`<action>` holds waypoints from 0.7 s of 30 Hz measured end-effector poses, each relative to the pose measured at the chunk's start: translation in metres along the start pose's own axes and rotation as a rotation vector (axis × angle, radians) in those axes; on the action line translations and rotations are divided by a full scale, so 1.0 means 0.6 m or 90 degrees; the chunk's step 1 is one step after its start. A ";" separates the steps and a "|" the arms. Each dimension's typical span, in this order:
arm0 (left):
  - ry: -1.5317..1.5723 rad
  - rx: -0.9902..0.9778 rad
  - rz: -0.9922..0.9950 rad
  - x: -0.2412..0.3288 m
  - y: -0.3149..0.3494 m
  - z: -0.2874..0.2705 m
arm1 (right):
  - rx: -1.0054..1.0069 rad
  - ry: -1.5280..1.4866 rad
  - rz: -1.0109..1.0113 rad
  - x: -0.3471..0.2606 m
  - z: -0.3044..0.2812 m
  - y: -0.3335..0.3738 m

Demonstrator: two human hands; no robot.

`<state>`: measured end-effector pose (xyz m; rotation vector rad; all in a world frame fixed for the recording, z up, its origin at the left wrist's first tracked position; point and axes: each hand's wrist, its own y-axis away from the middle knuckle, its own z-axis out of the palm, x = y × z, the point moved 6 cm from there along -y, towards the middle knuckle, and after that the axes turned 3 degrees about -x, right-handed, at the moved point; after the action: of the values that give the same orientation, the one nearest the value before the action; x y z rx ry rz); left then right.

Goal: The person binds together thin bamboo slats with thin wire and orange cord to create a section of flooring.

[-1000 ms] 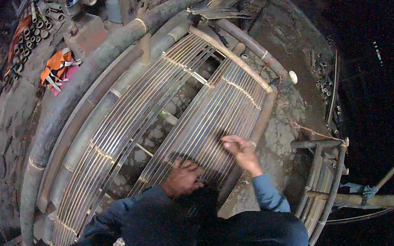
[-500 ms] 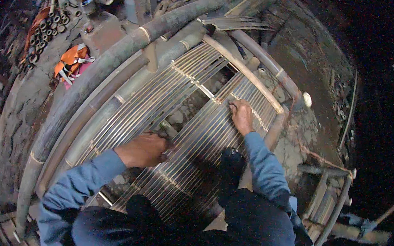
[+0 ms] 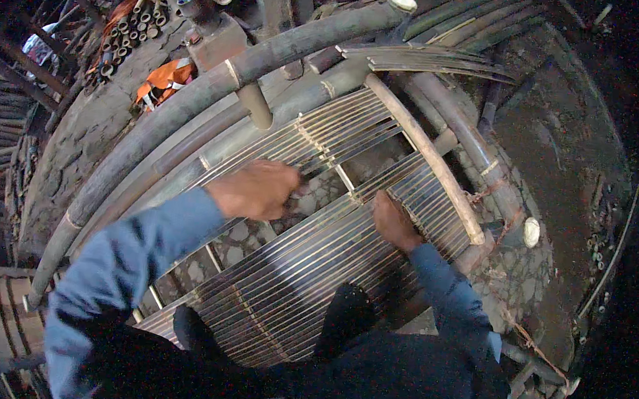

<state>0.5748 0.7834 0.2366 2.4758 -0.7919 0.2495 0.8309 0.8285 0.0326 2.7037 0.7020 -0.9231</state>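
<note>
A panel of thin bamboo slats (image 3: 334,243) lies in front of me, tied across with lashed bands. A lengthwise gap splits the slats, and a pale crosspiece (image 3: 345,178) spans it. My left hand (image 3: 263,190) is closed with curled fingers over the slats on the gap's left side; whatever its fingertips hold is hidden. At the right side of the gap, my right hand (image 3: 396,222) is closed against the slats next to a lashed band; I cannot make out anything between its fingers. A curved bamboo strip (image 3: 427,156) borders the panel's far end.
Thick bamboo poles (image 3: 149,133) frame the panel on the left. Another pole (image 3: 457,124) runs along the far right. Loose split strips (image 3: 433,60) lie across the far end. Stacked bamboo (image 3: 131,39) and an orange bag (image 3: 165,81) are at the back left. My feet rest on the slats.
My left hand has moved farther away, up along the gap. My right hand stays near the far lashed band. The view has shifted, and the gap between the slats now looks wider.
</note>
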 end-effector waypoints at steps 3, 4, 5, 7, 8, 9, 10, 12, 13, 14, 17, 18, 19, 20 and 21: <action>0.087 0.005 -0.101 -0.007 -0.141 0.100 | -0.151 -0.142 0.039 0.017 -0.031 0.000; 0.153 0.175 -0.040 0.004 -0.172 0.126 | -0.146 -0.153 0.042 0.022 -0.060 0.011; 0.219 0.345 0.020 0.019 -0.186 0.145 | -0.142 -0.163 0.047 0.031 -0.084 0.029; 0.301 0.428 0.029 0.069 -0.235 0.170 | -0.117 -0.226 0.075 0.050 -0.128 0.073; 0.337 0.473 0.023 0.080 -0.246 0.175 | -0.098 -0.289 0.078 0.051 -0.138 0.082; 0.340 0.449 0.044 0.101 -0.272 0.187 | -0.071 -0.344 0.097 0.064 -0.150 0.104; 0.342 0.425 0.063 0.118 -0.293 0.197 | -0.038 -0.438 0.096 0.091 -0.130 0.126; 0.418 0.253 0.029 0.125 -0.329 0.240 | -0.094 -0.528 0.211 0.065 -0.120 0.136; 0.384 0.288 0.012 0.133 -0.334 0.252 | -0.123 -0.571 0.269 0.054 -0.114 0.141; 0.353 0.318 -0.001 0.155 -0.333 0.274 | -0.130 -0.548 0.325 0.058 -0.111 0.155; 0.403 0.298 -0.058 0.193 -0.309 0.281 | -0.138 -0.722 0.513 0.045 -0.066 0.227; 0.424 0.326 -0.045 0.189 -0.302 0.280 | -0.123 -0.807 0.510 0.031 -0.062 0.223; 0.447 0.354 -0.032 0.185 -0.295 0.280 | -0.140 -0.742 0.501 0.027 -0.071 0.219; 0.499 0.389 0.006 0.186 -0.291 0.268 | -0.150 -0.674 0.493 0.010 -0.104 0.209; 0.542 0.431 0.039 0.175 -0.289 0.247 | -0.164 -0.607 0.473 -0.001 -0.127 0.198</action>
<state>0.7635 0.7727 0.0714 2.5074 -0.4317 1.6832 0.9294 0.7504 0.0970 1.7064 -0.3328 -1.5131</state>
